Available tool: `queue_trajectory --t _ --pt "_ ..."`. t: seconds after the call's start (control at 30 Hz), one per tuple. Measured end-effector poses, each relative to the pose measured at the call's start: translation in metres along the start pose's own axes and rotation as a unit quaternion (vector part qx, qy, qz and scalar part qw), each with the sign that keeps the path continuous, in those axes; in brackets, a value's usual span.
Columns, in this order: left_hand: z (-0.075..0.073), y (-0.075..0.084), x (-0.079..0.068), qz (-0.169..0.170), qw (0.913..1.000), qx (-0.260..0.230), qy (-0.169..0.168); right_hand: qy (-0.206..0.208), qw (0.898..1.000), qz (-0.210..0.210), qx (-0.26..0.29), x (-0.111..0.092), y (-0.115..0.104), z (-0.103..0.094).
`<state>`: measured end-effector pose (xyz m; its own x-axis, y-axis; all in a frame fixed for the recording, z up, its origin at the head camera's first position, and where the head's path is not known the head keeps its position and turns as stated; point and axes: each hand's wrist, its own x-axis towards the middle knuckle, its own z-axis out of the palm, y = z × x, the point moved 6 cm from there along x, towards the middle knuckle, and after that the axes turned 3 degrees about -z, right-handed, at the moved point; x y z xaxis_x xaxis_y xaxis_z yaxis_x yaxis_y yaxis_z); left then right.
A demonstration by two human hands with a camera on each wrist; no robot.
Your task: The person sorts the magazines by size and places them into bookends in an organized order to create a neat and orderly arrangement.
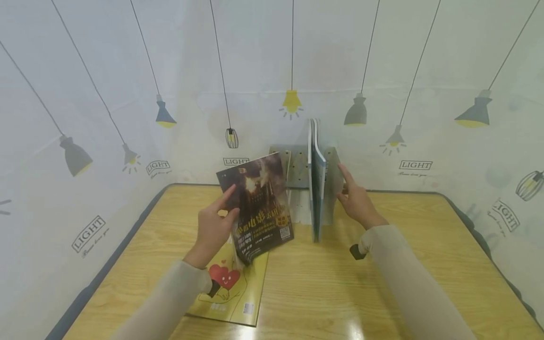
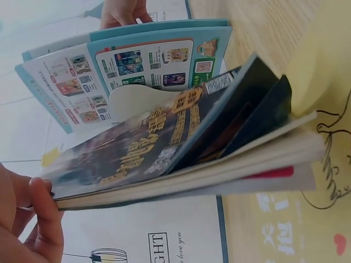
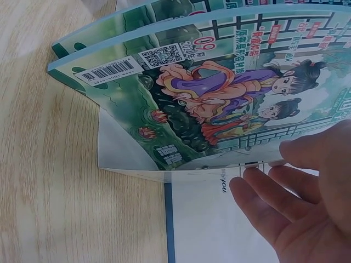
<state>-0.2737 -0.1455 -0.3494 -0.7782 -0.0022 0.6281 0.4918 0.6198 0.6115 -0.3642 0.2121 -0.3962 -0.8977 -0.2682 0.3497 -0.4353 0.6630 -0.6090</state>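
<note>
My left hand (image 1: 212, 231) pinches a dark-covered magazine (image 1: 267, 208) near its upper left edge. The magazine is tilted over the table, and its lower covers and pages fan apart in the left wrist view. Beneath it lies a yellow magazine (image 1: 250, 293) with a red heart. Two thin blue-edged magazines (image 1: 315, 189) stand upright in a grey metal book rack (image 1: 299, 165). With fingers extended, my right hand (image 1: 357, 200) touches the rack's right side panel (image 1: 334, 184). The right wrist view shows two drawn figures on the nearer upright magazine's cover (image 3: 208, 109).
The wooden table (image 1: 306, 293) has a dark border and meets a white wall covering (image 1: 255, 56) printed with hanging lamps. The rack stands at the table's back edge. Bare wood lies to the right of the rack and in front of it.
</note>
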Motion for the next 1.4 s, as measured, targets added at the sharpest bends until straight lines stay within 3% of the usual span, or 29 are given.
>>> queue_trajectory --t 0.2,0.4,0.83,1.4 --pt "0.004 0.009 0.002 0.048 0.9983 0.02 0.025 0.0 1.0 0.002 0.0 0.0 0.0 0.0" --pt "0.008 0.016 0.004 0.07 0.9961 0.034 0.042 0.0 1.0 0.007 -0.004 0.0 0.0 0.0" --pt "0.015 0.021 0.006 0.076 0.9904 0.067 0.093 0.003 1.0 0.003 -0.009 0.0 0.0 0.0" --pt "0.037 0.02 0.015 0.079 0.9838 0.095 0.129 0.002 1.0 0.009 -0.007 0.0 0.0 0.001"
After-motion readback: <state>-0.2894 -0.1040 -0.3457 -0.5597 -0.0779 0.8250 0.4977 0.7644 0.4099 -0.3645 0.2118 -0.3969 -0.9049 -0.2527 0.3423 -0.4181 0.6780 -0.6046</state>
